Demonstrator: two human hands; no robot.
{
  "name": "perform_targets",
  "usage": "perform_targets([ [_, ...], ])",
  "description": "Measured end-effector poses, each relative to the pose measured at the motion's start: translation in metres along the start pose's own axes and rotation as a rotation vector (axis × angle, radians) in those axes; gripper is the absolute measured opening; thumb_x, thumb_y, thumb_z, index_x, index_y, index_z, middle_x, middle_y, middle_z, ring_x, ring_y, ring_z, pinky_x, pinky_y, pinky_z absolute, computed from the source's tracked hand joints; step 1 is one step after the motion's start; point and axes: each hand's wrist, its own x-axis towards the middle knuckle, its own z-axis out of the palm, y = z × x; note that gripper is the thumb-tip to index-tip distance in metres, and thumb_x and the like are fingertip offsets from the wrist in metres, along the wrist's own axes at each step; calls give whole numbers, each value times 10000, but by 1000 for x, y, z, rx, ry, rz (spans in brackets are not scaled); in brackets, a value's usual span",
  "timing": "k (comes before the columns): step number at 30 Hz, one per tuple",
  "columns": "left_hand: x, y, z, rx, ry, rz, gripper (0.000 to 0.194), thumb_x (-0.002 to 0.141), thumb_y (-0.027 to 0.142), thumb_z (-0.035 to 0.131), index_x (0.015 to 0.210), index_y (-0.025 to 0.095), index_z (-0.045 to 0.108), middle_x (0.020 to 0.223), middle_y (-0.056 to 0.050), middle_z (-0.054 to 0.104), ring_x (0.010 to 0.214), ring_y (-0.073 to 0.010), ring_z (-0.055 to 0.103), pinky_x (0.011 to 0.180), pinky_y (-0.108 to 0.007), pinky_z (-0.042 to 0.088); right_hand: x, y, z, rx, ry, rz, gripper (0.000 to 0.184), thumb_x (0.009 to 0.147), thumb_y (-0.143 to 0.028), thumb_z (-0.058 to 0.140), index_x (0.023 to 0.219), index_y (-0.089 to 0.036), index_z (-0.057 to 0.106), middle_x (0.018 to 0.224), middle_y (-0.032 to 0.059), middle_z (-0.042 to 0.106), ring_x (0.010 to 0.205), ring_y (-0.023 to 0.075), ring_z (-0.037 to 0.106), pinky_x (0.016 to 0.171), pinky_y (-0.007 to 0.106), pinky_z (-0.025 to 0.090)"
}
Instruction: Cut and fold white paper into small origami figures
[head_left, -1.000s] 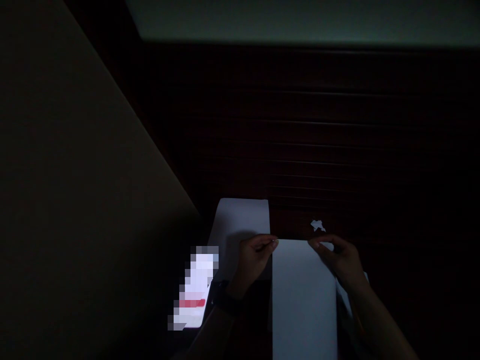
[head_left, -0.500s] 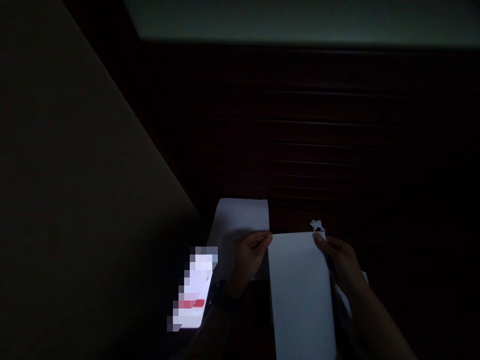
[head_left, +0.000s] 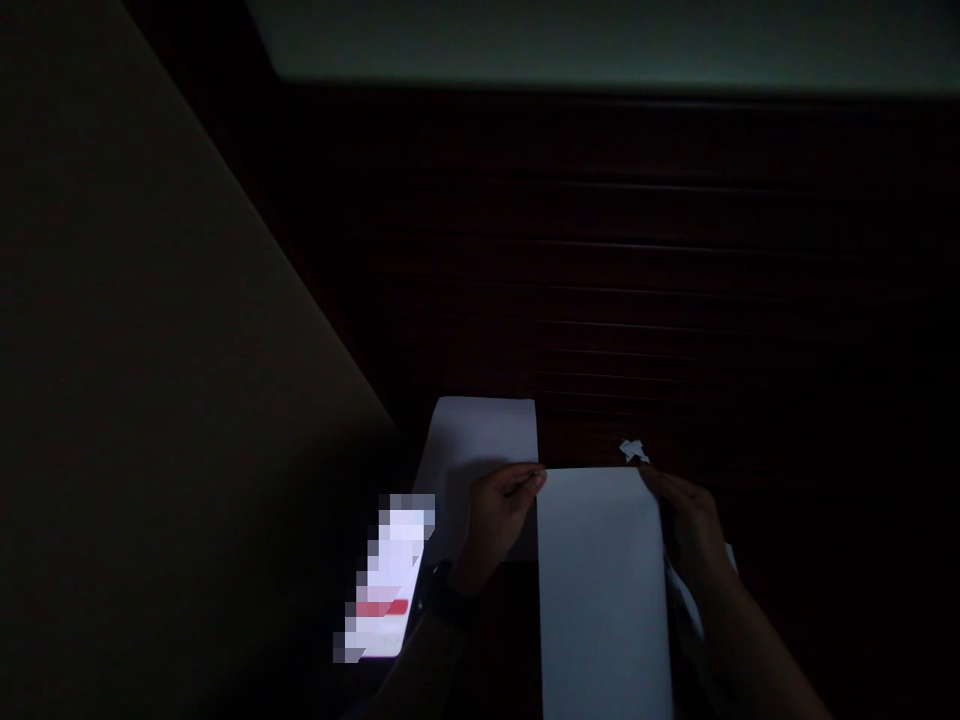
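Both hands are at the top of a long white sheet [head_left: 604, 590] in the lower centre of the frame, set apart with its upper edge stretching between them. At the sheet's upper left corner, the left hand [head_left: 496, 520] brings thumb and finger together in a pinch on the paper. Over at the upper right corner, the right hand [head_left: 694, 525] has its fingers against the paper, though gloom hides whether they clamp it or only press along the edge.

What seems in hand is squaring or steadying that top edge; from here, a move would call for even, light pressure at both corners, since thin paper creases easily.

The sheet is smooth, matte and unmarked, a tall rectangle whose lower end runs out of the frame; whether it is folded cannot be told. Another white paper [head_left: 487, 430], with a rounded upper left corner, lies partly behind the left hand. Small, sharp-edged white scraps [head_left: 634, 450] sit just above the right hand. At lower left a glossy lit screen [head_left: 397, 580], partly pixelated, carries a red bar, near a dark wristband [head_left: 454, 597]. Fine straight lines cross the dark reddish surface [head_left: 637, 310] above.
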Motion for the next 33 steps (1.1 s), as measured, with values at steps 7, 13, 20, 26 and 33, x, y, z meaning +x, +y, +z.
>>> perform_targets([
  [7,1,-2,-2,18,18,18,217,735,318,647,866,155,703,839,-68,720,774,-192,674,664,-247,547,0,7,-4,-84,-91,16,257,650,-412,723,549,-186,654,499,-18,571,448,133,470,457,261,337],
  [13,1,0,-4,-61,-33,-21,340,730,335,656,1008,139,663,857,-80,718,751,-200,674,616,-253,546,-1,6,-5,-189,-72,-51,310,674,-430,698,523,-173,612,476,-30,505,441,106,409,442,242,293],
  [20,-1,2,-4,-115,-107,-85,280,697,330,693,878,115,695,891,-107,714,812,-228,670,691,-286,546,-2,6,-6,-259,-42,-111,339,675,-468,682,543,-164,612,488,-25,489,456,108,399,445,241,294],
  [26,-1,1,-3,-103,-75,-90,260,682,338,705,814,114,694,838,-103,718,778,-231,674,671,-294,550,-1,5,-5,-221,-78,-66,324,683,-454,682,536,-173,614,514,-20,522,476,119,433,465,244,329],
  [33,-3,6,-1,-41,27,-52,232,654,318,725,793,133,705,782,-72,725,728,-210,681,638,-263,556,-1,5,-4,-221,-80,-23,292,680,-446,691,589,-170,657,524,-13,564,482,130,469,472,249,355],
])
